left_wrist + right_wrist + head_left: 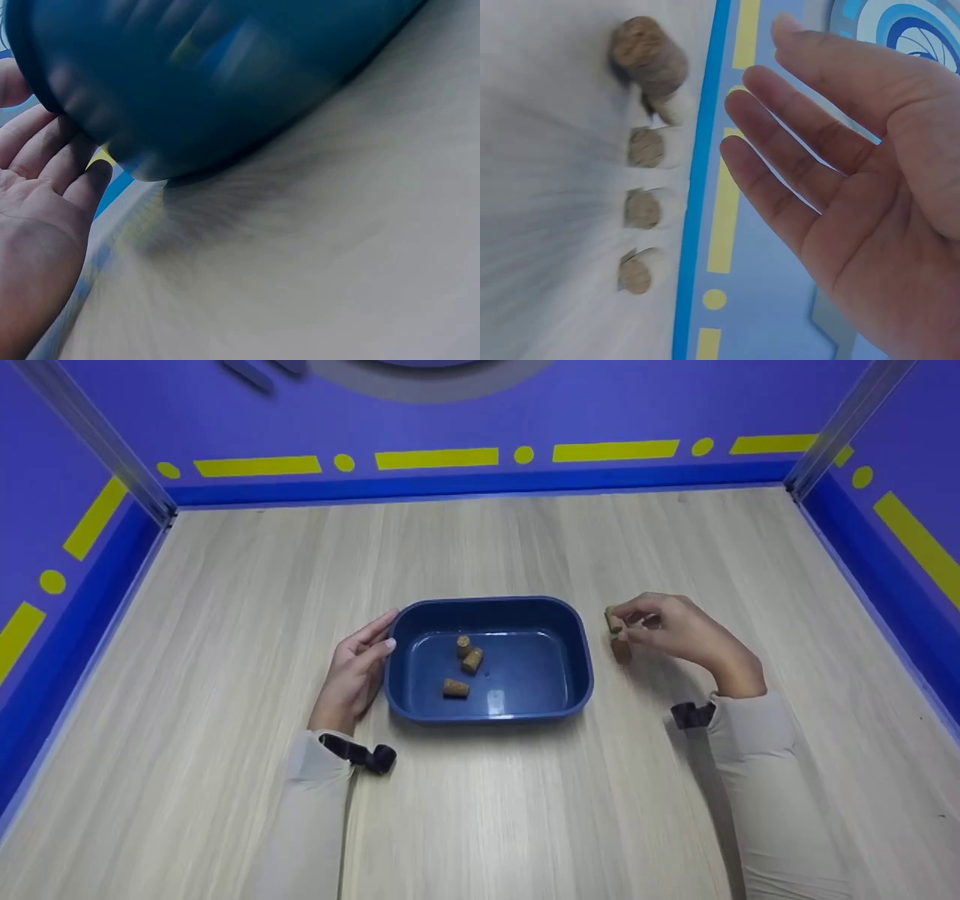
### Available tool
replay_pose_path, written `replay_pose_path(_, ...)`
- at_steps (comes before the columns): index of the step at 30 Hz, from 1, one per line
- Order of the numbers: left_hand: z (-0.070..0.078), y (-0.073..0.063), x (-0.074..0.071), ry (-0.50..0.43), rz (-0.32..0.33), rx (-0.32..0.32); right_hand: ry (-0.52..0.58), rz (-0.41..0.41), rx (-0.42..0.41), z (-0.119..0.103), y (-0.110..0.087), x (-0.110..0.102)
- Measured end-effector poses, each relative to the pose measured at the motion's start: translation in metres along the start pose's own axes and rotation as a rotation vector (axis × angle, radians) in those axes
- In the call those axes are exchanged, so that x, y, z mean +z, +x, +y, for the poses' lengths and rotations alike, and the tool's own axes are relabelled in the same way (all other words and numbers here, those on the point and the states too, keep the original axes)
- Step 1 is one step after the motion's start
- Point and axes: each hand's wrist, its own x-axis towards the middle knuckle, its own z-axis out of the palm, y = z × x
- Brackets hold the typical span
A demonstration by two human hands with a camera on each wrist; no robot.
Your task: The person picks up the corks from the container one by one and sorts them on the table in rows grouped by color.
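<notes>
A dark blue plastic box [502, 712] stands in the middle of the table, with three corks inside, one a lying cork [455, 688]. My left hand [352, 667] holds the box's left end, thumb at the rim and fingers along the outer wall. In the left wrist view that hand [45, 202] is beside the blurred box [195, 97]. To the right of the box my right hand [675, 630] pinches a cork [612, 619], above another brown cork [622, 651]. The right wrist view instead shows the right hand [855, 187] with fingers extended, apart from several corks.
Standing on the light wood table [487, 810] in the right wrist view is a row of corks, among them a near cork [649, 60] and a small cork [637, 274]. A purple wall [450, 427] with yellow marks bounds the table at the back and both sides.
</notes>
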Motion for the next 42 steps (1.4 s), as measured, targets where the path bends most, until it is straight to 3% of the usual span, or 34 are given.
replay_pose_path(15,-0.002,0.0,-0.001,-0.014,0.001,-0.007,-0.02,-0.062,-0.015,-0.038,0.018,-0.01)
replay_pose_path(22,0.0,-0.001,-0.002,0.023,-0.01,-0.019,-0.109,-0.056,-0.057,-0.064,0.03,-0.01)
replay_pose_path(32,0.001,-0.001,0.0,0.022,-0.011,-0.015,-0.175,-0.162,-0.109,-0.098,0.055,0.003)
replay_pose_path(42,-0.001,0.001,0.0,0.01,-0.013,-0.006,-0.182,-0.263,-0.168,-0.114,0.081,0.024)
